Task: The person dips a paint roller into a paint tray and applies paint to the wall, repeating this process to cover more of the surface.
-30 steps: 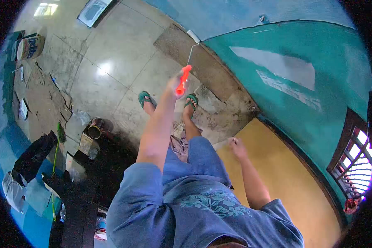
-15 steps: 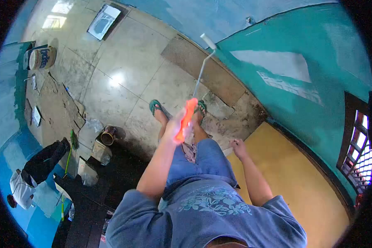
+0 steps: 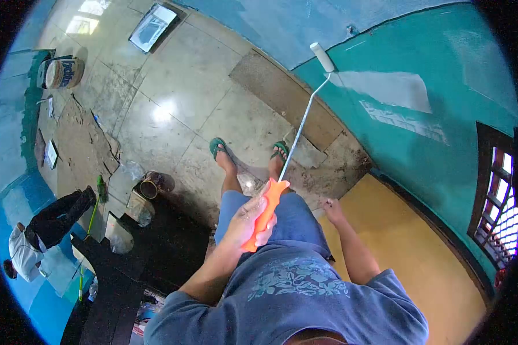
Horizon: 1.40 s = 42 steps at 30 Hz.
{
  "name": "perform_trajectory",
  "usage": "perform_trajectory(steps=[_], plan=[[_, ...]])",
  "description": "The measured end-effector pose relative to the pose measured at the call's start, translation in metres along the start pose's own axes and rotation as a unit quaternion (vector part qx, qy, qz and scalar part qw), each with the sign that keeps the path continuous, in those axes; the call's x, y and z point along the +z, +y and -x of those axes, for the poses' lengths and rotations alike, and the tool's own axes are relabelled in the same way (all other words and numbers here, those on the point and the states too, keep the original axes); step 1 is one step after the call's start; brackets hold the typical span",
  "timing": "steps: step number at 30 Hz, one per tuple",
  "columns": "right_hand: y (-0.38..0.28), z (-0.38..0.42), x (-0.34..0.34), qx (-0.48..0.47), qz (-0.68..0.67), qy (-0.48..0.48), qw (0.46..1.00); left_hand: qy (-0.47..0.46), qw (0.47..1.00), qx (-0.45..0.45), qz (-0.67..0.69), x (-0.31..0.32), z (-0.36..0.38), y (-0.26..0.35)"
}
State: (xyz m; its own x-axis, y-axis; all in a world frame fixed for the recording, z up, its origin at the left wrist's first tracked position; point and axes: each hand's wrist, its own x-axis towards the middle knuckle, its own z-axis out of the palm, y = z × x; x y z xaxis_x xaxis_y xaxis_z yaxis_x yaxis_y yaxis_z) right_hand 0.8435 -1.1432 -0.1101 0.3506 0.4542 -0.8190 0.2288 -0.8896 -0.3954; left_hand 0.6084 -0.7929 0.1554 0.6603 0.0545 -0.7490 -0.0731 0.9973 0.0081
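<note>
My left hand is wrapped round the orange handle of a paint roller. Its bent metal rod reaches away toward the green wall. The white roller sleeve appears against the wall, by the left end of a pale painted patch; whether it touches is hard to tell. My right hand hangs low by my right thigh, fingers curled closed, with nothing visible in it. Beside it is a yellow-tan flat surface.
A white tray lies on the tiled floor. At left are a labelled bucket, a cardboard sheet and an open can. Another person stands near a green-handled broom. A grilled window is at right.
My left hand has drawn back toward my body with the roller. The roller sleeve has shifted right in view, toward the pale patch. My right hand has stayed nearly still.
</note>
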Motion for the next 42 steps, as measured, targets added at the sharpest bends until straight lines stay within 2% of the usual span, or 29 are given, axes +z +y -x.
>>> perform_trajectory(steps=[1,2,6,9,11,13,14,16,18,20,22,24,25,26,28,31,32,34,35,37,38,39,40,41,42], plan=[[-0.005,-0.001,-0.002,-0.004,0.003,-0.014,1.0,-0.039,0.999,-0.008,-0.006,0.0,-0.006,0.004],[-0.007,-0.001,-0.003,-0.005,0.002,-0.013,1.0,-0.04,0.999,-0.007,-0.008,-0.007,-0.019,0.005],[-0.007,0.0,-0.001,-0.037,-0.04,0.026,0.998,-0.019,0.994,0.11,-0.013,-0.065,-0.122,0.01],[-0.032,0.013,-0.004,-0.02,-0.057,0.044,0.997,0.034,0.986,0.158,-0.035,-0.06,-0.166,0.022],[-0.032,0.02,-0.005,0.001,-0.048,0.041,0.998,0.037,0.989,0.143,-0.003,-0.054,-0.17,0.021],[-0.03,0.019,-0.004,-0.095,-0.004,0.025,0.995,0.048,0.99,0.13,-0.003,-0.044,-0.141,0.002],[-0.02,0.017,0.0,-0.098,-0.005,0.021,0.995,0.055,0.992,0.116,-0.009,-0.035,-0.118,-0.008],[-0.001,0.016,0.009,-0.048,-0.019,0.03,0.998,0.018,0.996,0.08,-0.037,-0.023,-0.075,-0.025],[-0.02,0.023,0.001,-0.029,-0.009,0.026,0.999,0.033,0.995,0.084,-0.029,-0.018,-0.062,-0.047],[-0.027,0.02,-0.007,-0.012,0.002,0.024,1.0,0.046,0.995,0.089,-0.021,-0.015,-0.071,-0.053],[-0.02,0.015,-0.016,0.005,-0.028,0.012,1.0,0.084,0.983,0.139,-0.084,-0.034,-0.11,-0.05],[0.016,0.001,-0.01,-0.016,-0.027,0.045,0.999,0.119,0.975,0.169,-0.086,-0.066,-0.169,-0.036],[0.028,-0.003,-0.007,-0.041,-0.024,0.073,0.996,0.123,0.953,0.254,-0.11,-0.066,-0.188,-0.021],[0.018,0.002,-0.011,-0.04,-0.024,0.079,0.996,0.125,0.95,0.26,-0.117,-0.076,-0.213,-0.002],[-0.01,0.019,-0.021,0.064,-0.12,0.026,0.99,0.108,0.945,0.287,-0.113,-0.103,-0.264,0.039],[0.011,0.028,-0.006,0.045,-0.038,0.034,0.998,0.087,0.944,0.307,-0.084,-0.121,-0.309,0.101],[-0.003,0.033,-0.003,0.052,-0.034,0.034,0.998,0.084,0.944,0.312,-0.074,-0.125,-0.312,0.115],[-0.034,0.053,0.005,0.089,-0.087,0.065,0.99,0.085,0.946,0.304,-0.069,-0.129,-0.3,0.115],[-0.04,0.053,0.011,0.09,-0.081,0.061,0.991,0.079,0.946,0.307,-0.074,-0.127,-0.293,0.117],[-0.057,0.045,0.023,0.073,-0.01,0.007,0.997,0.144,0.956,0.245,-0.071,-0.121,-0.25,0.081],[-0.068,0.034,0.027,0.066,-0.005,0.008,0.998,0.115,0.972,0.192,-0.069,-0.125,-0.223,0.059],[-0.079,0.026,0.031,0.051,0.015,-0.001,0.999,0.134,0.975,0.161,-0.071,-0.101,-0.17,0.054],[-0.089,0.019,0.036,0.038,0.036,-0.011,0.999,0.124,0.97,0.197,-0.072,-0.111,-0.158,0.021],[-0.094,0.011,0.044,0.077,-0.046,0.001,0.996,0.081,0.981,0.164,-0.066,-0.113,-0.133,0.003],[-0.122,0.003,0.041,0.075,-0.04,-0.001,0.996,0.038,0.989,0.131,-0.061,-0.113,-0.117,-0.001]])
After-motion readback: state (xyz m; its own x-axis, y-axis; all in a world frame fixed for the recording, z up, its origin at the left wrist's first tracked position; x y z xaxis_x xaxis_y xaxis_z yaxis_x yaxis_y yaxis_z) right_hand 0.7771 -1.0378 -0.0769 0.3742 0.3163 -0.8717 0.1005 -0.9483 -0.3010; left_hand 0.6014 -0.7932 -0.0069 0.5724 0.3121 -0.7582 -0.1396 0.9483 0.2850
